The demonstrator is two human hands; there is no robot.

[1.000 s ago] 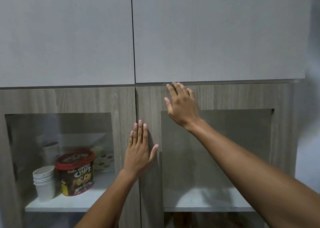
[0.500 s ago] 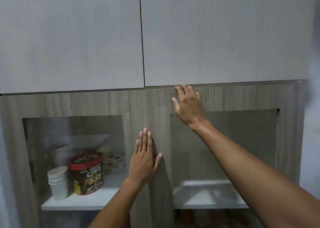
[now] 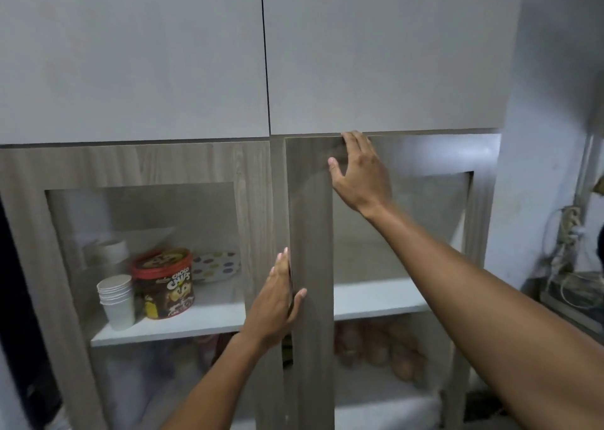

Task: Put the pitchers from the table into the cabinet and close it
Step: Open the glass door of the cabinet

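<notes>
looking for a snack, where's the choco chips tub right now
In the head view it stands at left, behind the left glass door, the choco chips tub on the white shelf beside stacked paper cups.

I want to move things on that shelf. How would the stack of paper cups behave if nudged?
The stack of paper cups looks light, so it would probably slide or tip. It stands tall and narrow, close beside the Choco Chips tub.
</notes>
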